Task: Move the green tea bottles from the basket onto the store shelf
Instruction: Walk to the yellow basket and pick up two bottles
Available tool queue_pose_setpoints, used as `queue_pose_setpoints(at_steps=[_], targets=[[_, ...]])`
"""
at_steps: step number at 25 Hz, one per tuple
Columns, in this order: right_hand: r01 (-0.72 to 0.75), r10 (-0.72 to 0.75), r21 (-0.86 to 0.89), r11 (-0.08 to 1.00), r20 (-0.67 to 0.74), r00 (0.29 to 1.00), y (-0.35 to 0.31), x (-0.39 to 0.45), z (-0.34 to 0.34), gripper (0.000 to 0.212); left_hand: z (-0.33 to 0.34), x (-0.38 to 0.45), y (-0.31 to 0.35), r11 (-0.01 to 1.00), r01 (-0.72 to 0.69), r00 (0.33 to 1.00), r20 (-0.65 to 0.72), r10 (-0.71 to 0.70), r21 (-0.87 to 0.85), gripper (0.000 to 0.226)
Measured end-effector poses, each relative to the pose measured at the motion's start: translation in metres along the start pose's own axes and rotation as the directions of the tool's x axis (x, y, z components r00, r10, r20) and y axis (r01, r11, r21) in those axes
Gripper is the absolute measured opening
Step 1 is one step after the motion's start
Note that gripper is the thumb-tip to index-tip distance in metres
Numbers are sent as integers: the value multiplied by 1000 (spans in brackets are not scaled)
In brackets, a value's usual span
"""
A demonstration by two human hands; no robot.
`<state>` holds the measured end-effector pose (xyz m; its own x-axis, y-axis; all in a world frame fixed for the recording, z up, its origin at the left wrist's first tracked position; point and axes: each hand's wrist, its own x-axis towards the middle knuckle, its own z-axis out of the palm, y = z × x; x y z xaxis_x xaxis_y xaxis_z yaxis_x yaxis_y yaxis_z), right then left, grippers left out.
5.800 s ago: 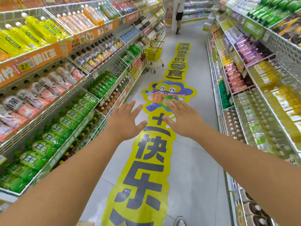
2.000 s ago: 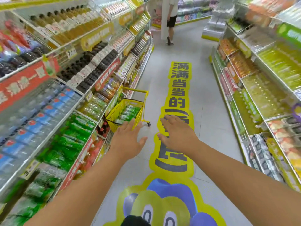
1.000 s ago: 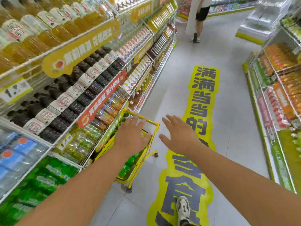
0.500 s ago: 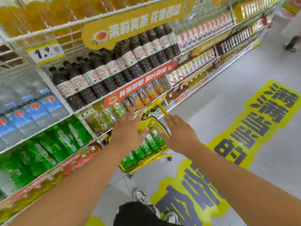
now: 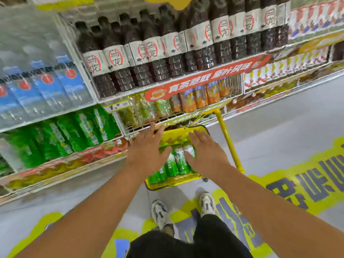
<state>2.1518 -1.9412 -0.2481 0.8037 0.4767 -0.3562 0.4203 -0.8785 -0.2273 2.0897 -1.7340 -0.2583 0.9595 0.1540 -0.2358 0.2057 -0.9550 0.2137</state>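
At far left, clear plastic water bottles with blue labels fill an upper white wire shelf, and under them stands a row of green-labelled plastic bottles. Next along, dark tea bottles with white paper labels crowd the shelf above a red shelf-edge banner, with pale green and orange bottles beneath it. Below that shelf sits the yellow plastic basket with a tall yellow handle on the grey floor. The green tea bottles lie inside it, side by side. The left hand hovers over the basket's left part, fingers straight and spread, gripping nothing. The right hand reaches over the right part, fingers likewise extended, its thumb near a bottle; whether it touches is unclear. White sneakers stand on the yellow floor sticker to the right.
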Motion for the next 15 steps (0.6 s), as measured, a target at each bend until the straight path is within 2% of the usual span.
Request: queue_pose_setpoints(at_steps=[5, 8, 12, 15], targets=[[109, -111, 39, 993, 61, 992, 22, 63, 72, 76, 99, 18, -12, 982, 182, 981, 77, -177, -60, 79], [112, -117, 49, 993, 127, 985, 37, 93, 122, 76, 159, 23, -16, 952, 296, 950, 129, -284, -83, 80], [119, -131, 71, 990, 208, 969, 57, 122, 181, 76, 218, 32, -20, 890, 445, 893, 120, -433, -100, 79], [121, -147, 131, 984, 218, 965, 62, 136, 218, 74, 248, 37, -18, 824, 545, 838, 109, -534, -154, 81]])
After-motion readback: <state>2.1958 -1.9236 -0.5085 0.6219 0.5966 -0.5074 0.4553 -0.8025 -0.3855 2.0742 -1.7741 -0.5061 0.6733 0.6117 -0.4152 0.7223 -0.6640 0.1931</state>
